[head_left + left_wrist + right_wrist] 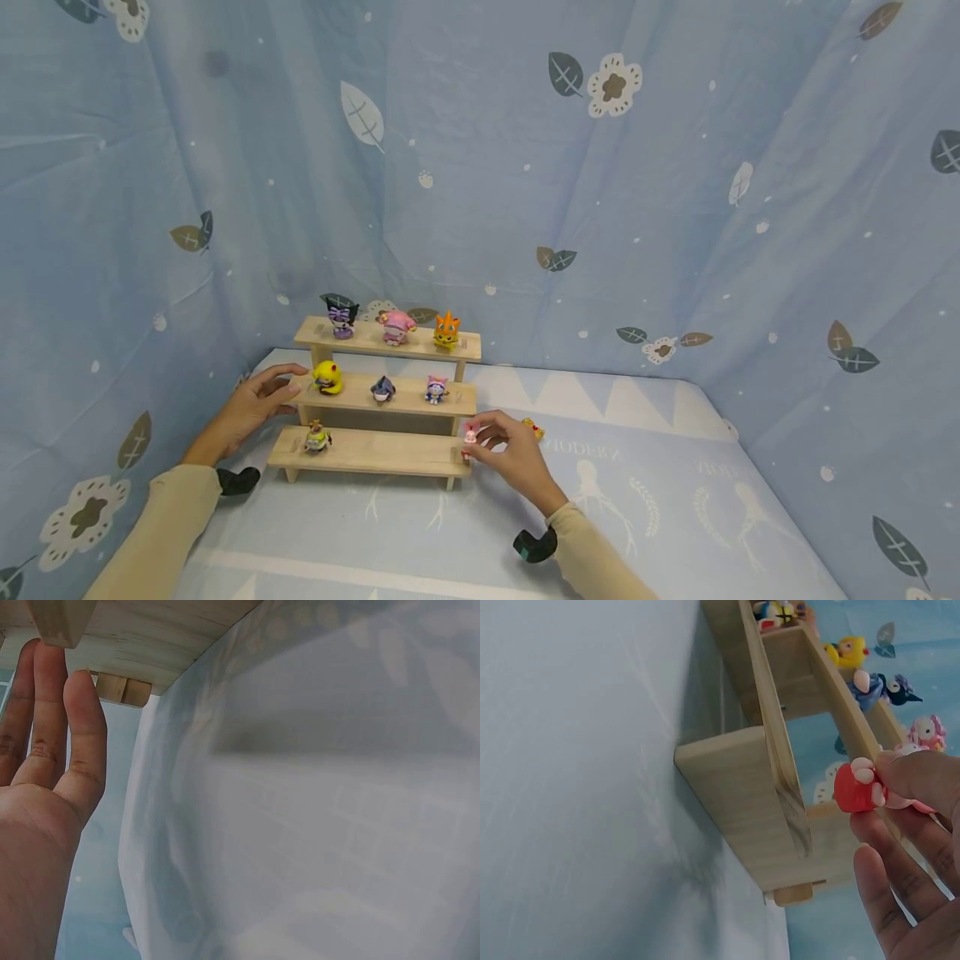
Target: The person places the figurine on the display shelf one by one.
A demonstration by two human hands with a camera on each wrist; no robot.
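My right hand (pixel 519 460) pinches a small pink rabbit figurine (pixel 470 437) between thumb and fingers, at the right end of the lowest step of a wooden three-step display shelf (pixel 390 444). In the right wrist view the figurine's red base (pixel 853 789) points toward the camera, with the shelf behind it. My left hand (pixel 251 406) is at the left end of the middle step, its fingertips right at the wood. The left wrist view shows its fingers (pixel 86 724) extended up against the shelf's underside. A yellow-green figurine (pixel 317 437) stands on the lowest step's left part.
On the middle step stand a yellow duck (pixel 327 377), a dark blue figurine (pixel 382 389) and a pink-and-blue one (pixel 436 390). The top step bears a black-and-purple figurine (pixel 342 318), a pink one (pixel 396 327) and an orange one (pixel 446 331). Another yellow-red figurine (pixel 534 429) lies behind my right hand.
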